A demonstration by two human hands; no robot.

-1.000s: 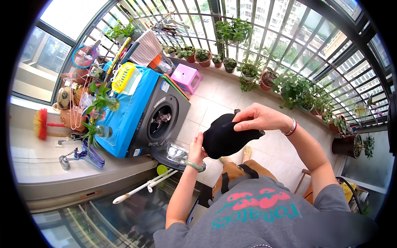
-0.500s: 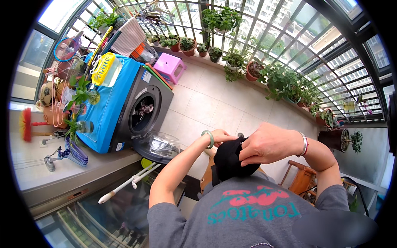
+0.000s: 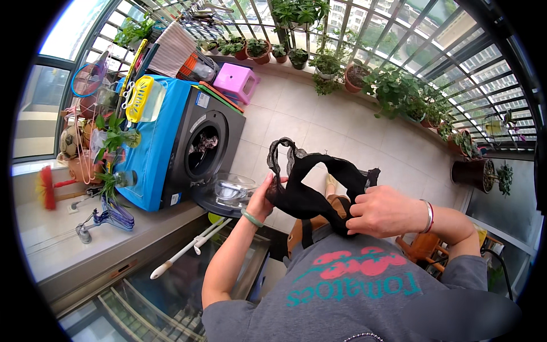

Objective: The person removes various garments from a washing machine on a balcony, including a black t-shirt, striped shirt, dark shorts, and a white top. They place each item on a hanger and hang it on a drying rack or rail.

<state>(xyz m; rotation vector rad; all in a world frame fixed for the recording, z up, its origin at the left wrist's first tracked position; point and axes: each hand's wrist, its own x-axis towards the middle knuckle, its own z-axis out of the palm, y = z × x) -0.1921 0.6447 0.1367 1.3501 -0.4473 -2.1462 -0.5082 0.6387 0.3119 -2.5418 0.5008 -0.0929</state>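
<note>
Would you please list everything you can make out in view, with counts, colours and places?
Black garment: 1, black, held between both hands
Washing machine: 1, dark grey, left, door open
Patterned laundry: one bundle, mixed, inside the washing machine
Fabric cover: 1, blue, over the washing machine
Plastic basket: 1, yellow, on the cover
Plastic stool: 1, pink, beyond the washing machine
Striped cloth: 1, pale, upper left
Football: 1, tan and dark, far left
Brush: 1, red and yellow, far left
Clothes hangers: several, blue-purple, left
Rods: 2, white, lower left
Potted plants: many, green, mostly upper right
Floor tiles: many, beige, centre
Wooden furniture: 1, brown, lower right
T-shirt: 1, grey, bottom
Left hand: 1, green bangle, centre
Right hand: 1, silver and red bands, right of centre
</note>
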